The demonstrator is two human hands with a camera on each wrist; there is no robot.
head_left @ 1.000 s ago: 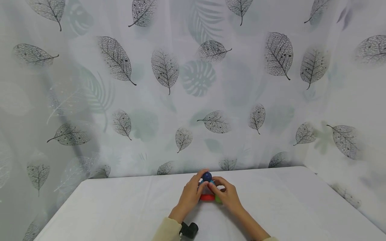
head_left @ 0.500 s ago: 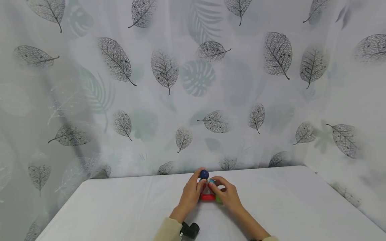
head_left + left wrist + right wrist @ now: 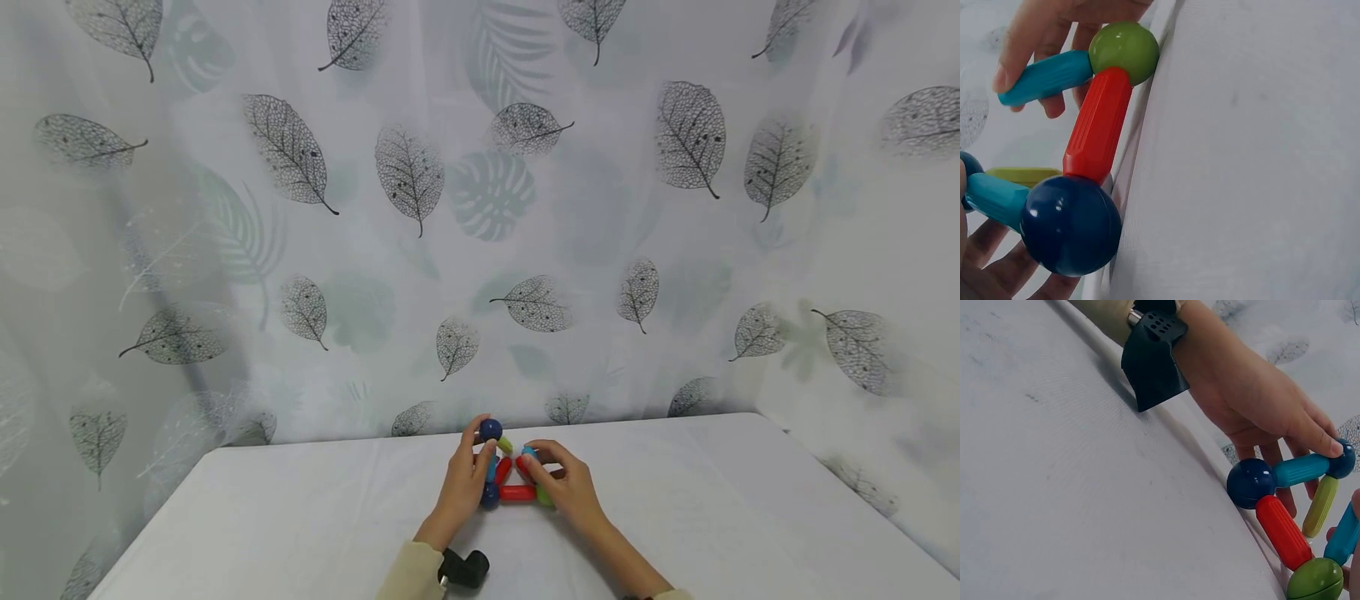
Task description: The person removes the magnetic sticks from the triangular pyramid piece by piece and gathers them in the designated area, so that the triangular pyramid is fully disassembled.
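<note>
- White cloth-covered worktop [image 3: 300, 517]: it carries a small frame of plastic rods and balls just past its centre, towards 12 o'clock from the person.
- Left hand [image 3: 467, 483]: its forearm comes in from 6 o'clock in a cream sleeve [image 3: 412, 575] with a black wrist-mounted camera [image 3: 1150, 356]. The fingertips pinch the small dark blue ball [image 3: 491, 430] at the frame's top.
- Right hand [image 3: 566, 487]: at 3 o'clock of the frame, fingers curled, pinching a turquoise rod [image 3: 1044, 78].
- Red rod [image 3: 1097, 128]: lies on the worktop between a large dark blue ball [image 3: 1071, 225] and a green ball [image 3: 1124, 51].
- No writing is readable.
</note>
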